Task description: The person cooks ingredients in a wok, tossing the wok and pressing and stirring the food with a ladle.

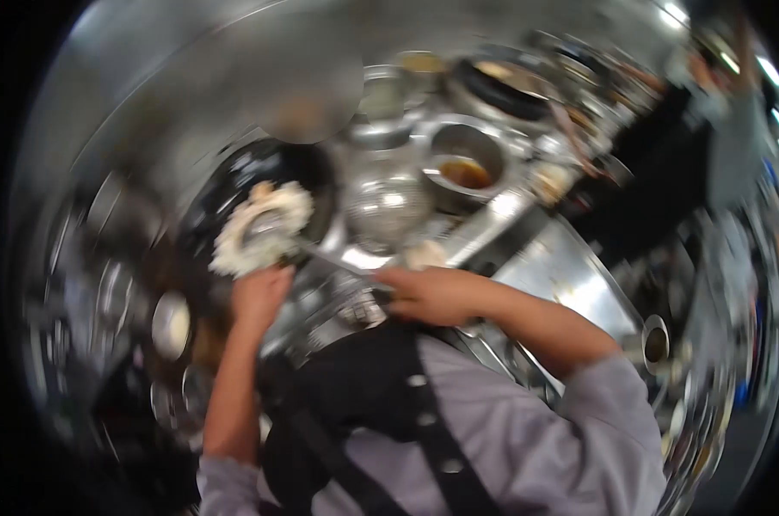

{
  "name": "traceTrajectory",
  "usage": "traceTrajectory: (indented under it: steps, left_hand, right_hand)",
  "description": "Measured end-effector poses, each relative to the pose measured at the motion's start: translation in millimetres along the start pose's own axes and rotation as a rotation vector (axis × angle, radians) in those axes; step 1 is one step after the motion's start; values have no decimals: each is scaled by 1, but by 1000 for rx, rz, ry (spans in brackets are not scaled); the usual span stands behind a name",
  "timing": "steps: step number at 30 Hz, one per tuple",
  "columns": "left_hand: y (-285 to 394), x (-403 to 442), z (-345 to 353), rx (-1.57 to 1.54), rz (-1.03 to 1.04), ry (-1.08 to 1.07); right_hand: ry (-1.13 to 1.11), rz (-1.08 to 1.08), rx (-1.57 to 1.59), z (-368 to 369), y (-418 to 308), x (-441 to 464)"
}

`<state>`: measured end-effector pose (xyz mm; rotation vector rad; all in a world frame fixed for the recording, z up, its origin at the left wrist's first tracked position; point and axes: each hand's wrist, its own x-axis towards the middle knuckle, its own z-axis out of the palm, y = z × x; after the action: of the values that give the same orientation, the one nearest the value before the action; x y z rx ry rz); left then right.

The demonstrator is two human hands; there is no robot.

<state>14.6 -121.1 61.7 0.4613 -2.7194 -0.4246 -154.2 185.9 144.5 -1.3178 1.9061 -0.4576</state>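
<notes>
A black wok (264, 159) sits at the left of the cooking range with a pale, rice-like food (296, 206) in it. My left hand (263, 295) is closed at the wok's near edge; the exact part it grips is hidden. The handle of a metal ladle (333, 261) runs into my right hand (428, 295), whose fingers are wrapped round it. Its round head rests amid the food, which rings it. Motion blur softens all outlines.
Right of the wok stand a perforated metal strainer (389, 206) and a deep pot (467, 142) with brown liquid. A steel tray (561, 267) lies farther right. Another person in dark clothing (665, 163) stands at upper right. A small white bowl (172, 327) is at left.
</notes>
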Motion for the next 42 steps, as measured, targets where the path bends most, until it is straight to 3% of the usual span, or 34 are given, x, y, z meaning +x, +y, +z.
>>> traceTrajectory:
  steps: [1, 4, 6, 9, 11, 12, 13, 14, 16, 18, 20, 22, 24, 28, 33, 36, 38, 39, 40, 42]
  left_hand:
    - [-4, -3, 10, 49, -21, 20]
    - [-24, 8, 53, -18, -39, 197]
    - [-4, -12, 58, 120, -78, 106]
    - [17, -95, 56, -3, -4, 15]
    - [17, -91, 21, 65, 16, 12]
    - [14, -72, 4, 182, -14, 4]
    - [5, -51, -4, 188, -48, 25]
    - [-8, -30, -6, 104, -18, 29]
    - [-28, -4, 19, 56, 8, 136]
    - [-33, -2, 45, 73, -99, 133]
    - [-21, -32, 58, 47, -24, 223]
    - [-8, -82, 61, 82, -11, 58]
    - [-5, -111, 49, -51, 72, 41]
    - [-25, -47, 10, 78, 67, 140]
    - [-32, -9, 47, 28, -2, 279]
    - [-6, -75, 51, 66, 20, 65]
    - [-2, -94, 36, -44, 109, 86]
    - [-2, -82, 26, 62, 79, 127]
    - [-9, -63, 16, 166, 45, 158]
    - [-26, -26, 12, 55, 25, 236]
  right_hand:
    - [102, -94, -10, 9, 17, -1]
    - [117, 31, 13, 12, 15, 38]
    - [261, -42, -2, 35, 51, 96]
    - [311, -95, -1, 54, 41, 89]
    - [403, -360, 36, 48, 49, 55]
    - [125, 45, 246, 22, 12, 16]
    - [59, 140, 294, 12, 2, -5]
    - [72, 46, 229, 10, 9, -16]
    - [18, 214, 246, 4, -6, -16]
    - [49, 231, 224, 8, -6, 14]
    - [104, 270, 187, 31, 10, 55]
    - [344, -138, 51, 59, 44, 86]
    - [337, -126, 99, 53, 24, 56]
    - [105, 160, 415, 27, 7, -28]
    - [105, 306, 296, 30, -5, 17]
    - [265, 8, 374, 52, 19, 58]
    - [291, -198, 613, 63, 27, 49]
    - [189, -188, 993, 62, 18, 36]
    - [172, -174, 994, 56, 14, 29]
    - [-197, -531, 1513, 31, 9, 27]
